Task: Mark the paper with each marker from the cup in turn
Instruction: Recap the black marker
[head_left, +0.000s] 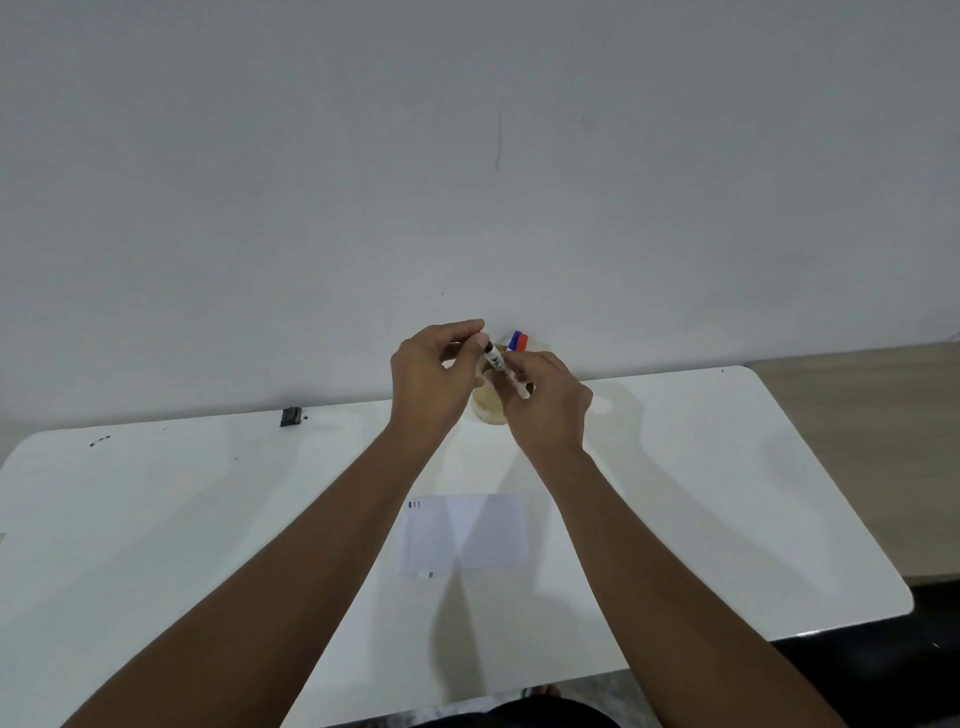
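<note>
Above the round wooden cup (489, 408) at the table's (208, 519) far edge, left hand (431, 379) and right hand (545, 402) both pinch one white marker (496, 361). Two capped markers (518, 341), blue and red, stand inside. One rectangular paper (467, 535) with three short strokes lies nearer.

table (208, 519): glossy smooth white | cup (488, 408): pale wood, matt | paper (467, 535): matt white

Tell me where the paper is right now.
In the head view, the paper lies flat on the white table, centre, between the two forearms and nearer the person than the cup.
</note>
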